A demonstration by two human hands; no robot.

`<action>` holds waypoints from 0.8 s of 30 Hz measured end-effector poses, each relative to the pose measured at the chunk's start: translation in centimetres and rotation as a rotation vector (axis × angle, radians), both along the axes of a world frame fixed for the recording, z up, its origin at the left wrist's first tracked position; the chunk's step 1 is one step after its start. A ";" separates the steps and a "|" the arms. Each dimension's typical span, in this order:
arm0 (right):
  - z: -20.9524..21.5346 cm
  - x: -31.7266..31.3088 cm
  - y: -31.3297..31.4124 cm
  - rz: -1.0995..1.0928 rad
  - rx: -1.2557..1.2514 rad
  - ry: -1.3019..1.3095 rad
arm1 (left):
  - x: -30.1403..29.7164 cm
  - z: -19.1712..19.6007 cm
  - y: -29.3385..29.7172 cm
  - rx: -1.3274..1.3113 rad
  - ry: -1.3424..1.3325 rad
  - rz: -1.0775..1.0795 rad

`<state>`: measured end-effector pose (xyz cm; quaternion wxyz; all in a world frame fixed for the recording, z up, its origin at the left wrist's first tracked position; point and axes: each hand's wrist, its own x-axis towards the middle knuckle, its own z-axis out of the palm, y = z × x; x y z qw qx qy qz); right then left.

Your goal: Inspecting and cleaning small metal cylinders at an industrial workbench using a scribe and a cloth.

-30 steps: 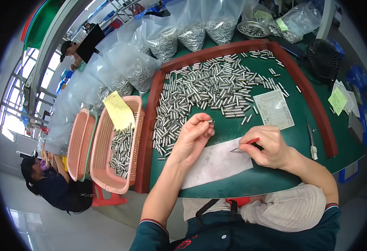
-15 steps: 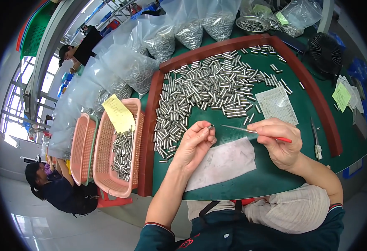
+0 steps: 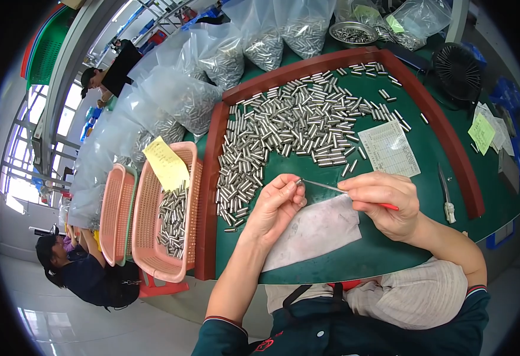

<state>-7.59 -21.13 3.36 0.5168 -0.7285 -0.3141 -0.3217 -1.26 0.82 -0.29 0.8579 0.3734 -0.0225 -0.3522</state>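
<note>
Head view: left hand (image 3: 276, 204) pinches small metal pin (image 3: 298, 182) at fingertips; right hand (image 3: 384, 202) grips thin red-handled probe (image 3: 343, 191), tip touching pin, above green bench (image 3: 343, 261).

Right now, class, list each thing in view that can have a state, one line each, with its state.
left hand: pinching a small metal pin at its fingertips
right hand: gripping a thin red-handled tool, tip at the pin
pink basket: partly filled with pins
yellow note: propped in the basket
plastic bags: filled with pins
small black fan: cannot tell if running
</note>
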 end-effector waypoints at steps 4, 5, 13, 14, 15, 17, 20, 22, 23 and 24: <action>-0.1 0.0 0.0 -0.020 -0.006 -0.005 | -0.1 0.1 0.0 -0.002 -0.004 -0.011; -0.1 0.1 0.0 -0.016 -0.006 -0.005 | -0.1 0.0 0.0 -0.029 0.013 -0.027; 0.1 0.1 -0.3 -0.102 -0.015 -0.064 | -0.1 0.1 0.2 -0.053 0.049 -0.016; 0.1 0.1 -0.2 -0.102 -0.029 -0.072 | -0.1 0.3 0.1 -0.053 0.056 0.000; 0.0 0.1 -0.2 -0.097 -0.030 -0.072 | 0.0 0.2 0.2 -0.054 0.056 0.005; -0.1 0.2 -0.1 -0.096 -0.028 -0.068 | 0.0 0.1 0.3 -0.060 0.046 0.035; -0.2 0.0 0.3 -0.076 -0.007 0.028 | 0.2 0.0 0.6 -0.115 0.090 0.053; -0.3 0.1 0.4 -0.023 -0.076 0.055 | 0.2 0.1 0.7 -0.176 0.142 0.061; -0.3 0.0 0.4 0.017 -0.151 0.083 | 0.2 0.1 0.7 -0.179 0.142 0.062; -0.4 0.0 0.6 0.032 -0.195 0.064 | 0.3 0.1 0.7 -0.182 0.138 0.058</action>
